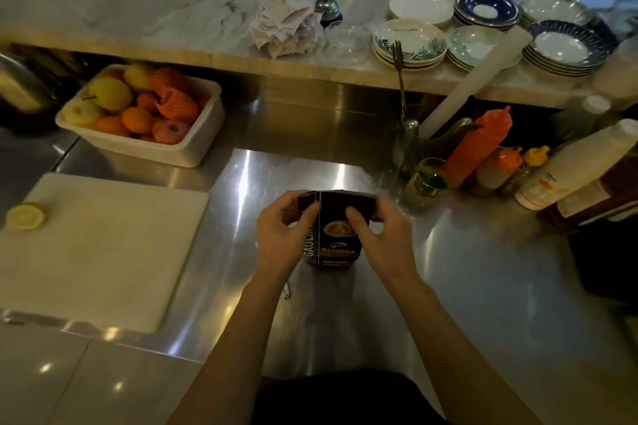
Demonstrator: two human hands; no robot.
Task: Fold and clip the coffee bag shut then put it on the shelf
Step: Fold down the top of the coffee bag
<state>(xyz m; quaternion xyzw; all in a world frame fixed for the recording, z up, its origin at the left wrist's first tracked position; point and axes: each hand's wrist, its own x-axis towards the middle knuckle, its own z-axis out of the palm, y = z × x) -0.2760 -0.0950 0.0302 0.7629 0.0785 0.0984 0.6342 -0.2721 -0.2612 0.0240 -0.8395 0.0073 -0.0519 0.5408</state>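
Note:
A dark brown coffee bag [336, 245] with a coffee-cup picture stands upright on the steel counter [466, 286] in front of me. Its top edge is bent over into a flat fold. My left hand [281, 236] pinches the left end of that fold, thumb in front. My right hand [378, 235] pinches the right end the same way. A small pale object [286, 291] lies on the counter beside my left wrist; it is too small to tell what it is. The marble shelf [193, 34] runs across the back, above the counter.
A white cutting board [103, 252] with a lemon half [26, 216] lies to the left. A white tub of fruit [145, 114] sits behind it. Sauce bottles [483, 145] and jars crowd the right. Stacked plates [483, 31], receipts [283, 24] and a bell [326, 9] occupy the shelf.

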